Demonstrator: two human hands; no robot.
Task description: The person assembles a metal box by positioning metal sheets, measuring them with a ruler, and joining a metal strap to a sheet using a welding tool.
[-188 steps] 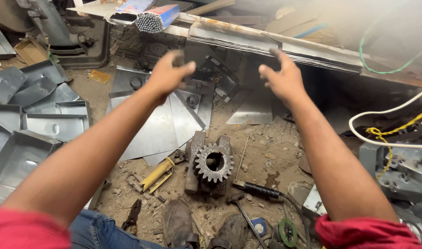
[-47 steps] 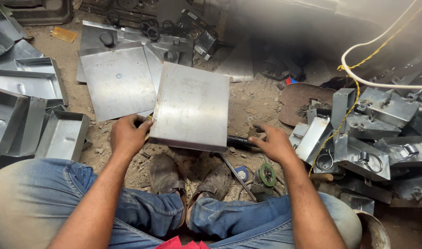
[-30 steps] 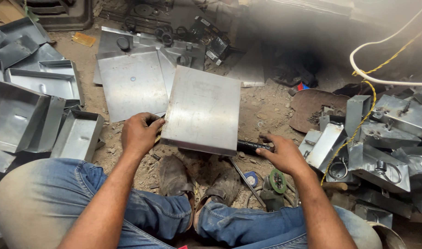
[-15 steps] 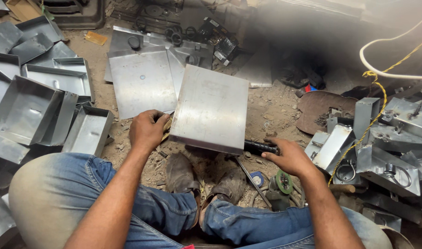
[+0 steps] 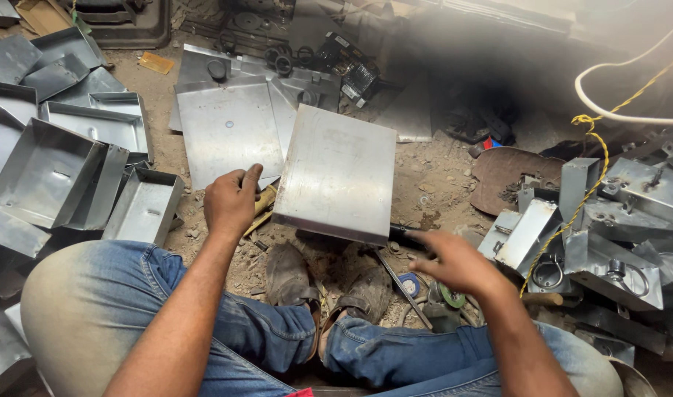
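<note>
The person sits on the dirt floor (image 5: 439, 176) with knees drawn up, and a flat, rectangular sheet-metal plate (image 5: 336, 173) stands tilted in the middle of the scene, just beyond the worn shoes (image 5: 329, 283). Its near edge rests low over something hidden beneath it; its far edge leans away.

The left hand (image 5: 232, 202) sits at the plate's near left corner, fingers curled into a loose fist with the thumb up; it seems to pinch the plate's edge together with a yellow-handled tool (image 5: 259, 209), though the contact itself is hidden. The right hand (image 5: 454, 261) is near the plate's near right corner, fingers half spread and blurred, over a dark-handled tool (image 5: 406, 234); I cannot tell whether it grips anything.

The plate looks thin, stiff and fairly light, with a smooth, dull-shiny face that would likely slide under a palm. Its cut edges probably bite, so the safer hold is a pinch along the side edges near the corners, one hand on each side, keeping fingers off the raw rim.

To the left lie stacked shallow metal trays (image 5: 57, 169); another flat sheet (image 5: 226, 129) lies farther off to the left; folded metal boxes (image 5: 616, 220) pile up on the right.
</note>
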